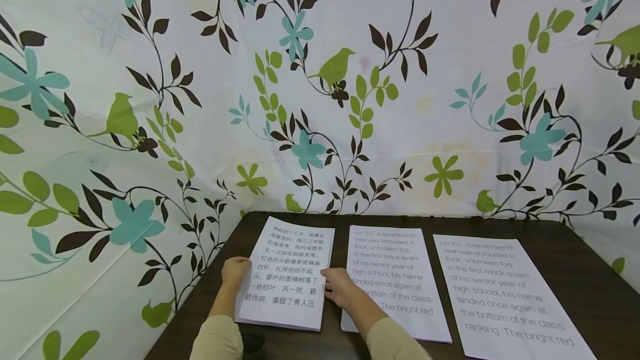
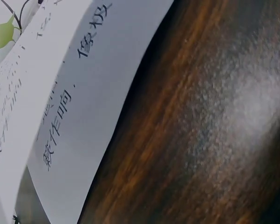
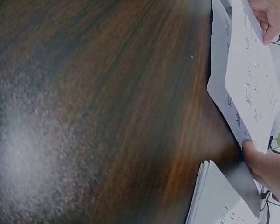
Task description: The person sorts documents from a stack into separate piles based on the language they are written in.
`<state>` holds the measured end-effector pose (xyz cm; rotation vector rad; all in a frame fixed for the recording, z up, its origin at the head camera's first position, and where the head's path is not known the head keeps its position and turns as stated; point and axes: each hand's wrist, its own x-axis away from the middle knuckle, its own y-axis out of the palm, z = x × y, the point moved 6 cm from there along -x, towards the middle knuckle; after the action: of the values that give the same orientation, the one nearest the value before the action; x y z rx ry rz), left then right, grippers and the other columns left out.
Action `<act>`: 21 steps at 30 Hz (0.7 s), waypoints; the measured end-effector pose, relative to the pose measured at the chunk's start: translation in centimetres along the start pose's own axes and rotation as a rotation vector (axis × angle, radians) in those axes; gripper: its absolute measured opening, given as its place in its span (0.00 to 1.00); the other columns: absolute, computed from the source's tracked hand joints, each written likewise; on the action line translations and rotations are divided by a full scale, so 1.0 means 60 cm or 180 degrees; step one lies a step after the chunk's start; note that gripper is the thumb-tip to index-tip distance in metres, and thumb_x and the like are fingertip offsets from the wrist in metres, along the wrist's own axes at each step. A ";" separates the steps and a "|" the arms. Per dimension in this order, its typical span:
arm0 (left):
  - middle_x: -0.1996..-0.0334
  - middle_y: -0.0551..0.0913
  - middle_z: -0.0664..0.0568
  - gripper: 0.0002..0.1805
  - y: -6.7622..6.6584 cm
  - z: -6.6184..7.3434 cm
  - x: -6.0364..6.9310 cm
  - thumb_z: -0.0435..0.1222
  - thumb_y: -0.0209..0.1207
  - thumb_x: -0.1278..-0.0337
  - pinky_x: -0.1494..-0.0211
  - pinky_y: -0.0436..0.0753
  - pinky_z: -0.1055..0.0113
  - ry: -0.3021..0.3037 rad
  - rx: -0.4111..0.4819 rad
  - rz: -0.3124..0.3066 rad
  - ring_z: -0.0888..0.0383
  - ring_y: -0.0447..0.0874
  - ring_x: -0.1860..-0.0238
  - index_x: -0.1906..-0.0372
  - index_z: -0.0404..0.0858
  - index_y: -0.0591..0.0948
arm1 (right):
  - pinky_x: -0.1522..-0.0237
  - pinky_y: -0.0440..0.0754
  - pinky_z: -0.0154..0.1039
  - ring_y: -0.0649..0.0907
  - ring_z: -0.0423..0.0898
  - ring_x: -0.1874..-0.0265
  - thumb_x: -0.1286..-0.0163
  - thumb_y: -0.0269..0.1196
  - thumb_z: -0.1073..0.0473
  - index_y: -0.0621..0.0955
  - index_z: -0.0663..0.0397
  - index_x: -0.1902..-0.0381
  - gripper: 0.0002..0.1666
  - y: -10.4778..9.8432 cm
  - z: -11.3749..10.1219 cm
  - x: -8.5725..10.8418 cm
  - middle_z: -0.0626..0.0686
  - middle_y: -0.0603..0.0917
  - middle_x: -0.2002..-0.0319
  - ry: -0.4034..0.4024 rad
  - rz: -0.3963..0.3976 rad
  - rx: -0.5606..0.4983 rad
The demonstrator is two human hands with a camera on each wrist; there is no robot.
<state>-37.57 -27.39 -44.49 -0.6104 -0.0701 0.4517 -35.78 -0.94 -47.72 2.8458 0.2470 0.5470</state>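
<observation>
At the left of the table, a white sheet (image 1: 287, 313) of paper printed with Chinese characters is held by its two side edges. My left hand (image 1: 235, 272) grips the left edge, with its fingers curled in the right wrist view. On the right edge, my right hand (image 1: 341, 288) pinches the paper, thumb on top. Both wrist views show this upper sheet (image 3: 251, 70) raised over another printed sheet (image 2: 107, 70) that lies on the table. Whether more than one sheet is lifted, I cannot tell. Neither hand appears in the left wrist view.
Right of the hands lies a stack of pages (image 1: 395, 271) with English text, partly under my right forearm. Farther right is another English page (image 1: 505, 293). The dark wooden table (image 1: 345, 343) ends at a patterned cloth (image 1: 380, 182) behind. A small dark object (image 1: 253, 341) sits by the left sleeve.
</observation>
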 end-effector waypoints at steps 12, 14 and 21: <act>0.64 0.77 0.33 0.15 0.007 0.006 0.000 0.31 0.49 0.52 0.65 0.73 0.55 0.0063 0.0032 0.0157 0.41 0.72 0.64 0.64 0.23 0.77 | 0.53 0.66 0.54 0.68 0.62 0.51 0.40 0.50 0.64 0.68 0.75 0.52 0.21 0.002 -0.019 0.019 0.64 0.72 0.54 -0.0072 0.0159 0.0588; 0.64 0.77 0.33 0.15 0.007 0.005 0.002 0.31 0.48 0.51 0.64 0.72 0.53 0.0051 0.0027 0.0152 0.40 0.72 0.63 0.64 0.22 0.77 | 0.53 0.66 0.54 0.68 0.61 0.51 0.39 0.49 0.63 0.69 0.74 0.53 0.20 0.002 -0.019 0.019 0.64 0.72 0.54 -0.0062 0.0161 0.0652; 0.70 0.78 0.36 0.15 0.005 0.007 0.015 0.32 0.48 0.54 0.62 0.72 0.53 -0.0147 0.0110 0.0155 0.39 0.72 0.63 0.65 0.23 0.77 | 0.54 0.67 0.54 0.66 0.64 0.50 0.40 0.51 0.62 0.68 0.75 0.54 0.21 -0.007 -0.021 0.019 0.67 0.69 0.53 -0.0096 0.0163 0.0788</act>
<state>-36.95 -26.58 -44.38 -0.5688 -0.0912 0.5134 -35.27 -0.08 -46.29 3.1051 0.2532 0.5156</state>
